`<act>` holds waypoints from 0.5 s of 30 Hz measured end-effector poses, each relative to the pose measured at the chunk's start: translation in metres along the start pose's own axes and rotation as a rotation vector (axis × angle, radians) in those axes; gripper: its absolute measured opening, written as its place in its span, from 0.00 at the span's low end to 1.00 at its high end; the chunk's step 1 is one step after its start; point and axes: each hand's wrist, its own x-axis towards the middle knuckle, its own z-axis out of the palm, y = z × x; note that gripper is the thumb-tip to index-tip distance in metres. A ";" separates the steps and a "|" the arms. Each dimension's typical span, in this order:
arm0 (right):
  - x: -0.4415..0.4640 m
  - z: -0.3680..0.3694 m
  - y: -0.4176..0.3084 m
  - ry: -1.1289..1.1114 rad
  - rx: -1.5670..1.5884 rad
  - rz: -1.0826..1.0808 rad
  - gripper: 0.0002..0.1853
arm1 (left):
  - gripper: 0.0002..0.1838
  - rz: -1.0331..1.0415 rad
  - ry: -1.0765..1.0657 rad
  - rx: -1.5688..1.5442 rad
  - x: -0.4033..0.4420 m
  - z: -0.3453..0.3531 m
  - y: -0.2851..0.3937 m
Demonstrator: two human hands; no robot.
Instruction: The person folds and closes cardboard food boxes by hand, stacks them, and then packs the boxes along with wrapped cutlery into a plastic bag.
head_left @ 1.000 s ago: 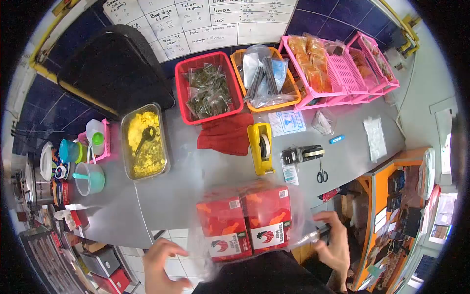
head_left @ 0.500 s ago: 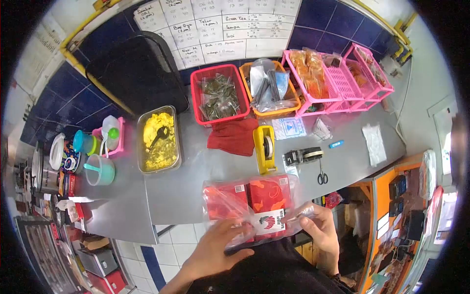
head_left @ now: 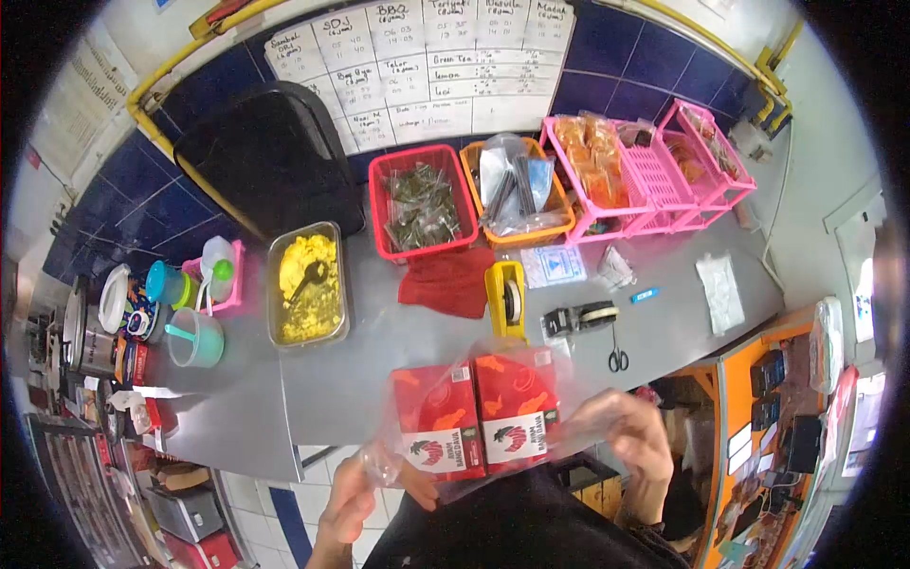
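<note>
Two red boxes, the left box (head_left: 436, 422) and the right box (head_left: 517, 410), stand side by side inside a clear plastic bag (head_left: 382, 463) at the front edge of the counter. White labels with a rooster-like print face me. My left hand (head_left: 351, 498) is closed on the bunched left side of the bag, with part of the fingers behind the plastic. At the right, my right hand (head_left: 640, 450) is closed on the bag's other side and pulls it outward. Just behind the boxes is a yellow tape dispenser (head_left: 497, 302).
On the steel counter (head_left: 379, 332) are a tub of yellow food (head_left: 310, 284), a red cloth (head_left: 444, 284), a black tape dispenser (head_left: 580, 320), scissors (head_left: 617, 358) and a blue cutter (head_left: 644, 296). Red (head_left: 376, 213), orange (head_left: 567, 213) and pink baskets (head_left: 654, 190) line the back.
My left hand has moved from the front of the boxes to the bag's left side and gripped it. Both labels now show. My right hand has shifted slightly right, drawing the plastic out.
</note>
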 end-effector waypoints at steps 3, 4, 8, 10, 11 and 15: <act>0.007 -0.019 0.003 0.030 -0.202 0.040 0.30 | 0.25 0.055 0.016 0.221 0.005 -0.019 -0.006; 0.012 -0.037 -0.005 0.024 -0.211 0.041 0.30 | 0.30 0.067 0.050 0.331 0.000 -0.030 -0.003; 0.077 -0.113 -0.025 -0.004 -0.691 0.099 0.22 | 0.32 0.150 0.629 0.873 0.006 -0.013 0.024; 0.150 -0.151 -0.021 0.060 -0.868 -0.043 0.15 | 0.31 0.167 0.676 0.883 0.018 -0.029 0.030; 0.197 -0.163 -0.015 0.079 -0.957 -0.149 0.14 | 0.30 0.156 0.808 0.796 0.019 -0.037 0.023; 0.408 -0.228 0.064 -0.031 -1.127 -0.460 0.10 | 0.26 0.086 1.194 0.674 -0.002 -0.061 -0.052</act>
